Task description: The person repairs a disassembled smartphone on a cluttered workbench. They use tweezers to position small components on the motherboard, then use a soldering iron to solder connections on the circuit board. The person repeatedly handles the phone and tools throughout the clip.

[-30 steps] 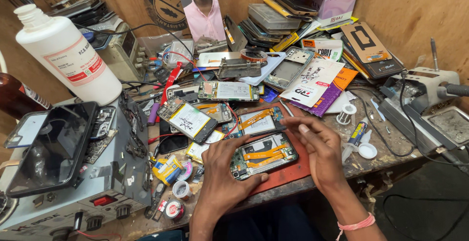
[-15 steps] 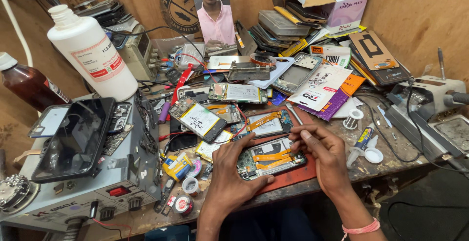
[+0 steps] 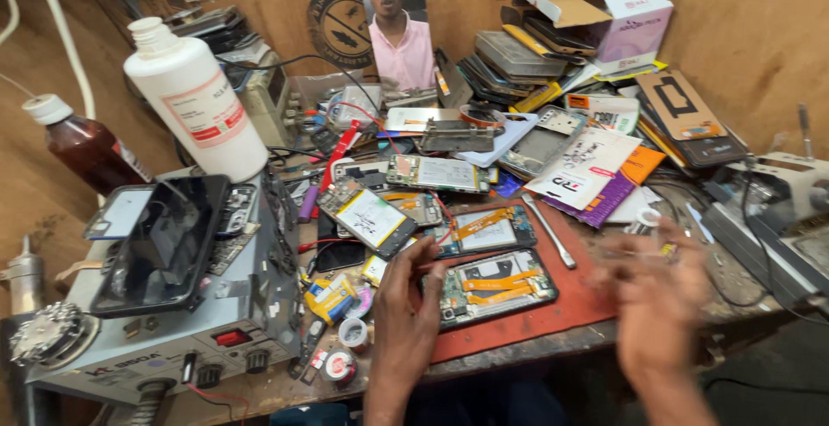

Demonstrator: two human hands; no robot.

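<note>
The left hand [image 3: 404,305] rests on the near left end of an opened phone [image 3: 494,286] with orange flex cables, lying on a red mat [image 3: 577,303]. The right hand [image 3: 654,305], blurred, hovers off the phone's right end. A white bottle [image 3: 194,102] stands behind a grey rework station [image 3: 173,322].

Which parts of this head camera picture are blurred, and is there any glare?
In the head view, the right hand is smeared by motion blur, so its fingers cannot be told apart; the left hand and the opened phone it touches are sharp. The dark phone screen on the grey machine shows soft reflected light.
</note>
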